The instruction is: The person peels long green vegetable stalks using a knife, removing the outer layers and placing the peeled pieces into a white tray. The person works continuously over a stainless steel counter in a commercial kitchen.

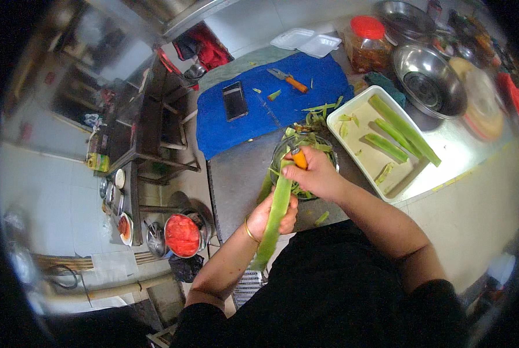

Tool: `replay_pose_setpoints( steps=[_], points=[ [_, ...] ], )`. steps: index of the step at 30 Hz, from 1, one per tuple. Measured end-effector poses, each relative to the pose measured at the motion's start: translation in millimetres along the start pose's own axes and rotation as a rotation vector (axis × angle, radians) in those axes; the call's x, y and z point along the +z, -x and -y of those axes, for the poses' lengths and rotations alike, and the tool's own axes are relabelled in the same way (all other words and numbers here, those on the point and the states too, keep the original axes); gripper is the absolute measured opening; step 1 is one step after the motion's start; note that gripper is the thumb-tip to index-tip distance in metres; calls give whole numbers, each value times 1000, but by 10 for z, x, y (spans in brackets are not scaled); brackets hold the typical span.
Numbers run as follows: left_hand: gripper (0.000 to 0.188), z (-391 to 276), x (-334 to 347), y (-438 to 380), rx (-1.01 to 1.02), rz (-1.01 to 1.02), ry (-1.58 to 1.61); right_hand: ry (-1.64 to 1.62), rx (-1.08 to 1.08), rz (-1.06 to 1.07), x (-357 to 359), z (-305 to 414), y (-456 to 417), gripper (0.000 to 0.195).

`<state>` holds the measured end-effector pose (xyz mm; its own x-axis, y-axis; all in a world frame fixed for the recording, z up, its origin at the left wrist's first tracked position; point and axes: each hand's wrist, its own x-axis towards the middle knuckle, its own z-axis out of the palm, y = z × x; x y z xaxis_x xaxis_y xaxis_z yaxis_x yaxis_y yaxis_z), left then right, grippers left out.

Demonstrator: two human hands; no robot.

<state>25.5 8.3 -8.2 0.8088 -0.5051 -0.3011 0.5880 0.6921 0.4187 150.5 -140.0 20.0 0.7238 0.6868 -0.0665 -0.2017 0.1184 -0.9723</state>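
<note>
My left hand point(277, 215) is closed around a long peeled green stalk point(274, 217), which slants from the bowl down toward my lap. My right hand point(318, 174) grips a tool by its orange handle point(300, 159) at the stalk's upper end; its working end is hidden. Beneath my hands, a bowl point(335, 167) holds green peelings point(322, 145), some of them heaped past its far rim. To the right, a white tray point(359, 162) contains several green stalk pieces point(385, 148) and small scraps.
A blue cloth point(259, 126) bears a phone point(234, 101) and an orange-handled knife point(288, 80). Behind are an open foam box point(305, 42) and a red-lidded jar point(368, 48). A metal bowl point(429, 82) stands beyond the tray. A red-filled container point(182, 235) is at lower left.
</note>
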Motion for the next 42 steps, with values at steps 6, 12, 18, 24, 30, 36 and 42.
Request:
replay_pose_setpoints(
  steps=[6,12,18,24,30,36,42],
  points=[
    [46,104,63,213,91,-311,-495,-108,183,-165,-238,-261,-95,19],
    [37,-147,-364,658,281,-638,-344,25,236,-261,-569,-589,268,24],
    [33,-385,-429,711,405,-632,-139,176,323,-147,-576,-681,817,30],
    [31,-72,84,-465,502,-407,-28,75,95,3,-294,-907,683,37],
    [49,130,357,-846,361,-317,-700,274,176,-380,-1044,-303,1009,35],
    [48,549,-188,-696,-58,-256,-1126,1289,36,-637,-2423,-110,1192,30],
    [46,1039,-348,-591,282,-348,-2469,1466,44,-163,-2143,-453,1039,24]
  ],
)
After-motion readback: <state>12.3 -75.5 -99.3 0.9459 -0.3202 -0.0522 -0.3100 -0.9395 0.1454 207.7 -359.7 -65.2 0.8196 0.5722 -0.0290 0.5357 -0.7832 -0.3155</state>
